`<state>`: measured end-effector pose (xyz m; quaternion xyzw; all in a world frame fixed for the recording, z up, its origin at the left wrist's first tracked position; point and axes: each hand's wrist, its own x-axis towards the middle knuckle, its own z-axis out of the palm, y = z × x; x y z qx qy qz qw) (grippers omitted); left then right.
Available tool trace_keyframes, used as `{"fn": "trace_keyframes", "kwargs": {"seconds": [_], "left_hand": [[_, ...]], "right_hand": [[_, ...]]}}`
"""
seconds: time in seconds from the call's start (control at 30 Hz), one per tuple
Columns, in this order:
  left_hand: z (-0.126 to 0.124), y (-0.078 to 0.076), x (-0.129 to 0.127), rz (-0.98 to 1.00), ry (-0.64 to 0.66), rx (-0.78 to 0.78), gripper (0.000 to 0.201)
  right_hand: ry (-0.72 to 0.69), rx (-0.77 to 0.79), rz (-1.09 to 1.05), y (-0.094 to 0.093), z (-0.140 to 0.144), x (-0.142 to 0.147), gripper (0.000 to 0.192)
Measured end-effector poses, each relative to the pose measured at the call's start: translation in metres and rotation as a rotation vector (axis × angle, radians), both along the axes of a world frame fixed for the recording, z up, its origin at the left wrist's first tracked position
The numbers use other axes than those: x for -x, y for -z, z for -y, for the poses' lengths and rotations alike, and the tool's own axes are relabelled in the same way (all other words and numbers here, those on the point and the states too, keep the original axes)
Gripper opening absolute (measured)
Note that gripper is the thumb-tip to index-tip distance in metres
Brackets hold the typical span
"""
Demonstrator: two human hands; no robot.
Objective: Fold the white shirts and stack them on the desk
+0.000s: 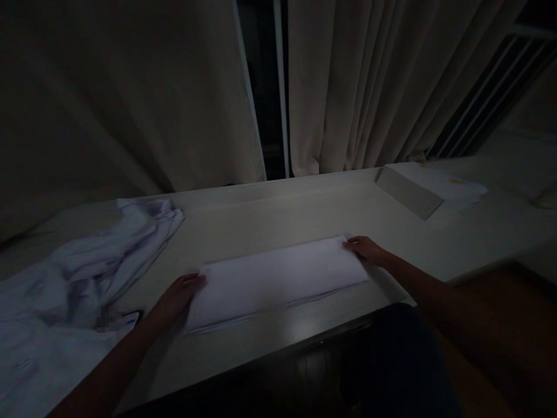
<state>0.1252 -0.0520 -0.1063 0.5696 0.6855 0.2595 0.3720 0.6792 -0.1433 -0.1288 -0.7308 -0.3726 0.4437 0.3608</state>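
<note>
1. A long pale wooden table (270, 215) stood in front of big cream curtains (348, 87) in a dim room.
2. A crumpled heap of white cloth (73, 278) lay on the left end of the table.
3. A flat, folded white cloth rectangle (278, 281) lay in the middle, near the front edge.
4. The left hand (176, 299) lay flat on its left end, fingers spread out, not pinching.
5. The right hand (365, 249) touched its far right corner with loose fingers.
6. It looked like the fold was being pressed flat.
7. The next move would need both ends lifted together so the layers stay even.
</note>
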Motion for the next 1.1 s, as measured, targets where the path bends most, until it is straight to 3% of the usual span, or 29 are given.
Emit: {"fn": "trace_keyframes", "kwargs": {"seconds": [0.13,0.27,0.4,0.5,0.6,0.7,0.77,0.9,1.0,1.1], "left_hand": [[0.029,0.009,0.026,0.055,0.104,0.124,0.07],[0.044,0.026,0.041,-0.027,0.151,0.033,0.067],[0.046,0.035,0.045,-0.08,0.183,-0.019,0.063],[0.049,0.029,0.04,-0.227,0.168,-0.076,0.057],[0.059,0.02,0.021,-0.462,0.177,-0.332,0.048],[0.076,0.024,-0.006,-0.63,0.36,-0.55,0.053],[0.087,0.036,-0.018,-0.744,0.443,-0.595,0.059],[0.103,0.066,-0.016,-0.842,0.419,-0.583,0.069],[0.107,0.075,-0.008,-0.81,0.414,-0.621,0.068],[0.107,0.072,-0.006,-0.734,0.391,-0.667,0.072]], "right_hand": [[-0.106,-0.02,0.193,0.01,0.032,-0.013,0.067],[-0.17,-0.1,0.486,0.025,0.052,-0.013,0.061],[-0.153,-0.138,0.705,0.03,0.059,0.001,0.053],[-0.124,-0.305,0.864,0.019,0.06,0.028,0.049],[-0.216,-0.527,0.978,0.002,0.056,0.083,0.041],[-0.441,-0.665,0.943,-0.012,0.041,0.163,0.036],[-0.578,-0.74,0.914,-0.017,0.024,0.223,0.035],[-0.843,-0.787,0.935,-0.017,-0.019,0.33,0.036],[-0.963,-0.773,0.973,-0.01,-0.053,0.385,0.043],[-1.025,-0.715,0.988,0.0,-0.077,0.418,0.05]]}}
